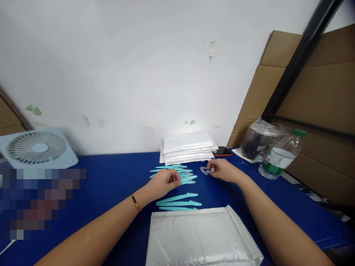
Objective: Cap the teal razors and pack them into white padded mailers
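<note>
Several turquoise eyebrow razors [179, 195] lie on the blue table, a few in a row in front and a looser pile farther back. My left hand [165, 180] is over the pile, thumb and fingers pinched on a turquoise razor [189, 182] whose end points right. To the right, my right hand [222, 170] has its fingertips closed on a small translucent plastic piece [212, 170]. Similar translucent strips [204, 170] lie beside those fingertips. A large silver padded mailer [201, 236] lies flat nearest me, between my forearms.
White padded mailers [188, 144] are stacked against the wall, with a phone [222, 151] beside them. A water bottle [280, 157] and a bagged dark container [253, 142] stand at right. A light-blue fan [40, 147] is at left, above a pixelated patch.
</note>
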